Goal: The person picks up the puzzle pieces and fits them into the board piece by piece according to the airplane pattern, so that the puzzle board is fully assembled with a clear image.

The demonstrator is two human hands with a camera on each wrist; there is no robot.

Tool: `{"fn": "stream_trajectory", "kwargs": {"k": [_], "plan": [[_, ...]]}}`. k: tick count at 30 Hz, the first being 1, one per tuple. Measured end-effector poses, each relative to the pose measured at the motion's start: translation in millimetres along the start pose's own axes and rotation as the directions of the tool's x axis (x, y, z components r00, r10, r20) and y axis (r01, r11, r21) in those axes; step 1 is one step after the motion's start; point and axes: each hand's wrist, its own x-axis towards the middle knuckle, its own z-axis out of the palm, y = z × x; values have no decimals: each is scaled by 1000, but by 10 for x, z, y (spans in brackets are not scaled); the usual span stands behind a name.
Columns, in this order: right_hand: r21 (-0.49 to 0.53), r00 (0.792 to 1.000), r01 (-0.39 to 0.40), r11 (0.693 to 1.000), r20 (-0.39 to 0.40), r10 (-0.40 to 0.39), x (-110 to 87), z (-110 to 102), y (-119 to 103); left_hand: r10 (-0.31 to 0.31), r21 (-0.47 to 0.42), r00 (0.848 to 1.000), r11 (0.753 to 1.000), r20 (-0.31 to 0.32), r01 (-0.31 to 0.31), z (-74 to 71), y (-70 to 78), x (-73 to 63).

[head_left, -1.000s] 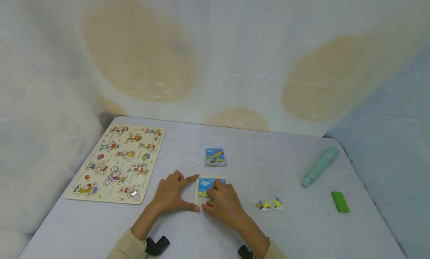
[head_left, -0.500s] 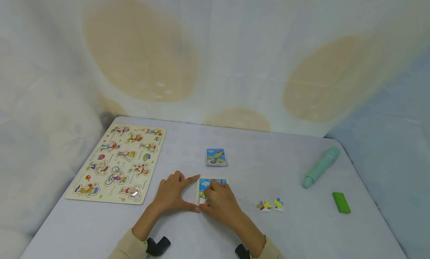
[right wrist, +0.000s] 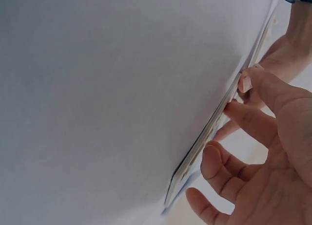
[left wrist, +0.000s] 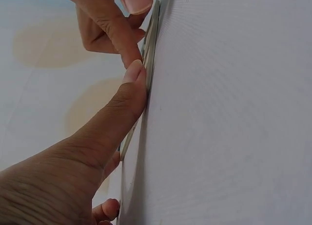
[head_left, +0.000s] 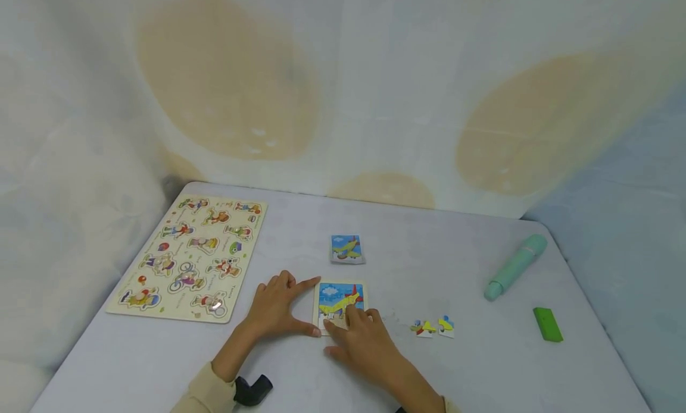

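A small jigsaw puzzle board (head_left: 366, 294) with a pale rim lies in front of me, showing a yellow airplane on blue sky. My left hand (head_left: 276, 309) holds it at the left side, index fingertip at the upper corner and thumb at the lower one. With its index finger, my right hand (head_left: 370, 347) presses on the lower left of the picture. Its thumb stands apart, as the right wrist view of the hand (right wrist: 273, 142) also shows. Bare tan board shows beside that finger. To the right lie loose puzzle pieces (head_left: 423, 328) and another piece (head_left: 446, 327).
Behind the board lies a small airplane picture card (head_left: 346, 249). A large peg puzzle board (head_left: 200, 255) with figures takes up the left. On the right are a mint-green cylinder (head_left: 515, 267) and a green block (head_left: 548, 324). Fabric walls surround the table.
My right hand has drawn back toward me and its thumb has left the board, uncovering the airplane picture and a bare patch. The left hand keeps its hold.
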Motion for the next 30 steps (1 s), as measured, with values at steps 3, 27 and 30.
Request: {"fn": "stream_trajectory", "kwargs": {"k": [3, 27, 30], "plan": [[0, 1000, 0, 1000, 8, 0, -14, 10, -26, -3, 5, 1000, 1000, 9, 3, -13, 13, -4], [110, 987, -149, 983, -50, 156, -149, -38, 257, -22, 0, 999, 1000, 23, 22, 10, 8, 7], [105, 975, -207, 973, -67, 214, -224, -36, 340, -29, -3, 999, 1000, 29, 29, 0, 22, 15]]}}
